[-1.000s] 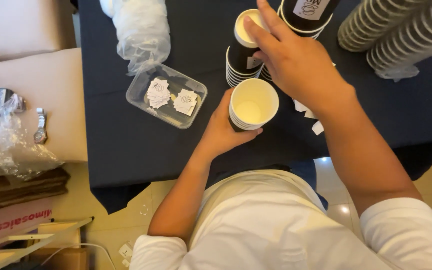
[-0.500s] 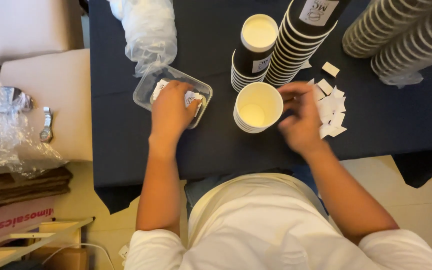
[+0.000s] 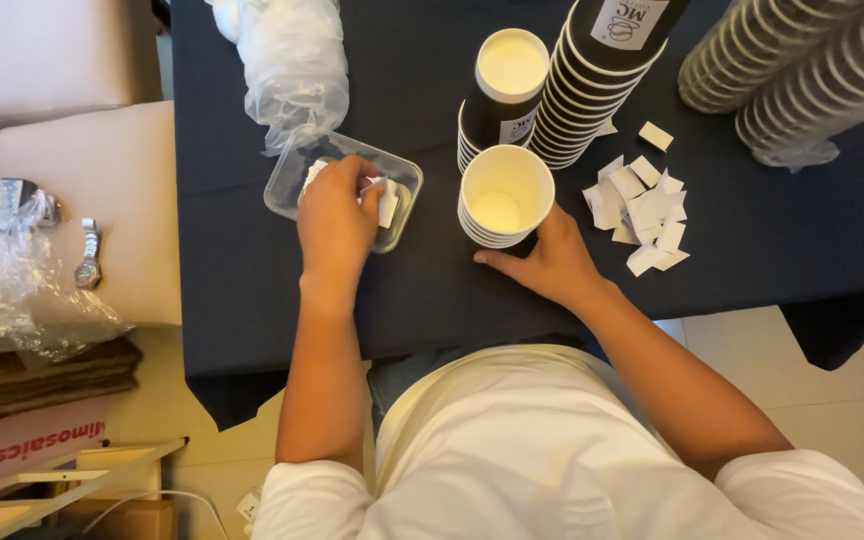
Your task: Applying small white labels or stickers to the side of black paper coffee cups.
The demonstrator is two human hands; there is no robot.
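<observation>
My left hand (image 3: 337, 215) reaches into a clear plastic tray (image 3: 290, 185) on the dark blue tablecloth, and its fingertips pinch a small white piece (image 3: 387, 200) lying in it. My right hand (image 3: 544, 262) grips the near base of a short stack of paper cups (image 3: 505, 195); the top cup is open and empty, cream inside. Just right of that hand lies a loose pile of small white paper pieces (image 3: 642, 212).
Behind the short stack stand a black cup stack (image 3: 500, 95) and a tall leaning one (image 3: 592, 80); lidded stacks (image 3: 802, 70) lie at far right. Crumpled clear plastic (image 3: 287, 60) sits behind the tray. A wristwatch (image 3: 88, 255) and plastic bag (image 3: 2, 270) rest at left.
My left hand left the cup, went to the tray and closed on a white piece. My right hand came down from the tall stack, past the paper pieces, to the cup's base.
</observation>
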